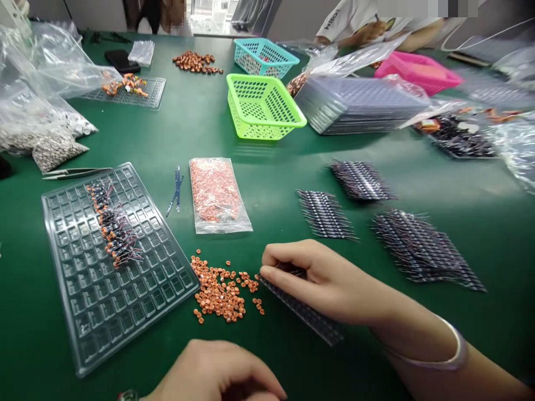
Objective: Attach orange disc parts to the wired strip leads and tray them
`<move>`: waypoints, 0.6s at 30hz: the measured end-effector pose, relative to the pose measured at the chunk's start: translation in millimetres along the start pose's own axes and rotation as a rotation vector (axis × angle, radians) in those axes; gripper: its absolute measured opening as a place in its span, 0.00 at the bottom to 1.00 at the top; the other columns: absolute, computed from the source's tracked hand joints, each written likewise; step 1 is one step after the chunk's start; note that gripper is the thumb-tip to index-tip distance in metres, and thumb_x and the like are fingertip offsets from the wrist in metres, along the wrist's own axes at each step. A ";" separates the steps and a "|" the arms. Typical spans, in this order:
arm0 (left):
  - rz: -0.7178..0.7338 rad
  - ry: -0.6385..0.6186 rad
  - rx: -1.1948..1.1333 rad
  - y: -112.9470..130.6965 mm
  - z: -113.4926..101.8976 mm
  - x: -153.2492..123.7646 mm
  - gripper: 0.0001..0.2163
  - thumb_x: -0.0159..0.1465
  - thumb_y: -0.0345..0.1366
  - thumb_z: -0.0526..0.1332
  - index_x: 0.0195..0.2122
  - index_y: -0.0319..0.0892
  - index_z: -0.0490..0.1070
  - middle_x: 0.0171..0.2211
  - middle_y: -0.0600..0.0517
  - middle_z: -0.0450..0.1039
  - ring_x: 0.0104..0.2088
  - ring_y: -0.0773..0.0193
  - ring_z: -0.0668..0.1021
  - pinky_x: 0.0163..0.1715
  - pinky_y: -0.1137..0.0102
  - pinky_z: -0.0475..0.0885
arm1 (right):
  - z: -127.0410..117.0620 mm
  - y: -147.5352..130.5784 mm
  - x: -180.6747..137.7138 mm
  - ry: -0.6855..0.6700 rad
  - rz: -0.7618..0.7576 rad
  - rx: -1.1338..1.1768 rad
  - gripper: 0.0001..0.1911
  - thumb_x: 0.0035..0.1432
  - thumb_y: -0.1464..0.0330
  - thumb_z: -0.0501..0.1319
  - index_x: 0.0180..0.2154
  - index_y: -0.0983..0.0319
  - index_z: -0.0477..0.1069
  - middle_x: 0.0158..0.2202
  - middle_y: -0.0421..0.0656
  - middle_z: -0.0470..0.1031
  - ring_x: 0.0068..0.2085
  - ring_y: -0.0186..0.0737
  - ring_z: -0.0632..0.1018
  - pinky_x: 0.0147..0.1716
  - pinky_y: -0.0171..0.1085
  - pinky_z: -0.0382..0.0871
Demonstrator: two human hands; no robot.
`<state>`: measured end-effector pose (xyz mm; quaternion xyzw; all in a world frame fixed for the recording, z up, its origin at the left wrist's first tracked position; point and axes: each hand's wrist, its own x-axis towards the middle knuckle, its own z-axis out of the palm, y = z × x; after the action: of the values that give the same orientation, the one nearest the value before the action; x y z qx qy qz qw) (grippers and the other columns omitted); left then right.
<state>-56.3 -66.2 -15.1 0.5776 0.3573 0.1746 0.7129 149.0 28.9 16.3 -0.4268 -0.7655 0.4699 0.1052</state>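
Observation:
My right hand [317, 278] is closed on a long dark strip [307, 317], pinching its upper end between thumb and fingers. The strip slants down to the right, just above or on the green table. To its left lies a loose heap of small orange round parts [221, 295]. My left hand [213, 370] is low at the bottom edge, its fingers bent and cut off by the frame, so its grip is hidden. Beyond it a clear compartment tray [146, 295] carries a row of small wired parts with orange ends [115, 228].
A bag of orange parts [215, 195], two thin blue strips [175, 192] and tweezers [77, 173] lie further back. Bundled dark wired strips [426, 245] are at the right. Behind stand a green basket [267, 131], a blue basket [267, 44] and stacked clear trays [363, 106]. A person sits opposite.

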 end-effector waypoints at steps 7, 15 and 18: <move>-0.250 0.240 -0.285 4.0 -0.6 0.5 0.29 0.56 0.63 0.58 0.42 0.39 0.69 0.25 0.55 0.66 0.18 0.73 0.67 0.16 0.78 0.63 | 21.2 -16.6 -9.1 -0.062 0.099 0.356 0.19 0.60 0.58 0.56 0.21 0.60 0.55 0.20 0.33 0.52 0.23 0.32 0.55 0.21 0.32 0.49; -0.234 0.259 -0.286 3.8 -4.1 1.7 0.29 0.54 0.66 0.59 0.32 0.39 0.64 0.22 0.56 0.65 0.17 0.75 0.65 0.16 0.78 0.62 | 31.6 -21.4 -8.9 -0.111 0.069 0.450 0.15 0.55 0.62 0.57 0.21 0.61 0.57 0.20 0.33 0.54 0.23 0.32 0.57 0.22 0.32 0.50; -0.239 0.258 -0.279 3.1 -4.5 1.7 0.30 0.53 0.67 0.59 0.30 0.40 0.63 0.22 0.56 0.65 0.17 0.76 0.65 0.16 0.79 0.61 | 33.7 -20.1 -8.0 -0.115 0.065 0.473 0.14 0.54 0.63 0.56 0.21 0.61 0.57 0.19 0.33 0.54 0.23 0.32 0.56 0.22 0.32 0.50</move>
<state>-57.9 -61.1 -13.0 0.3997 0.4839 0.2091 0.7499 123.8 -2.2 16.5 -0.3873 -0.6247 0.6627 0.1435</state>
